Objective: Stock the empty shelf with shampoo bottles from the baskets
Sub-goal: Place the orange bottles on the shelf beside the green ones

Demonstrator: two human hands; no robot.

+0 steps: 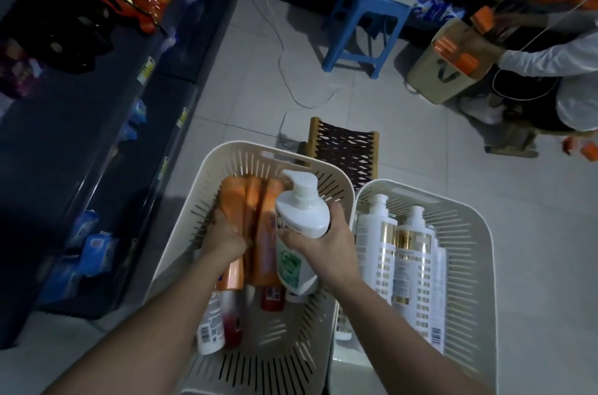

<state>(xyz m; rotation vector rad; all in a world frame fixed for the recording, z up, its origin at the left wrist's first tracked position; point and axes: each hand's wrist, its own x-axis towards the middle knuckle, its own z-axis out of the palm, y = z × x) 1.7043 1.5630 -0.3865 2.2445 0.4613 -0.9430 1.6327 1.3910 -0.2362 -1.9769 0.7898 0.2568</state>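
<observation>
Stocking looks barely begun: the left basket point(226, 152) at 6 o'clock and the right basket point(469, 210) at 4 hold many bottles, and the dark shelf point(81, 142) at 9 looks bare. The right hand point(326, 252) grips a white pump bottle point(302, 216) raised over the left basket. The left hand point(223, 236) curls round an orange bottle point(233, 200) lying inside it.
</observation>
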